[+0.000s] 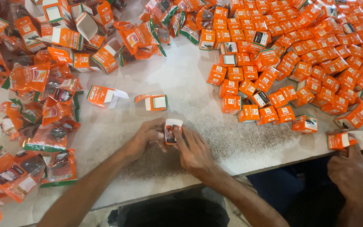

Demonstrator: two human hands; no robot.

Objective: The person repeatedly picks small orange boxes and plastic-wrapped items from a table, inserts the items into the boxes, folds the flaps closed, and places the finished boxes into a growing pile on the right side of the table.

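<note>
My left hand point(148, 136) and my right hand point(194, 151) meet at the near middle of a pale worktable point(190, 88). Together they hold a small orange carton point(172, 131) upright, its white top flap open. Fingers of both hands wrap its sides. Two open, empty orange cartons point(153, 101) point(101, 95) lie on the table just beyond my hands.
A large heap of closed small orange cartons point(307, 50) fills the right and far side. Clear orange pouches point(43, 109) and open cartons pile up at the left. Another person's hands point(358, 164) hold a carton point(341, 141) at the right table edge.
</note>
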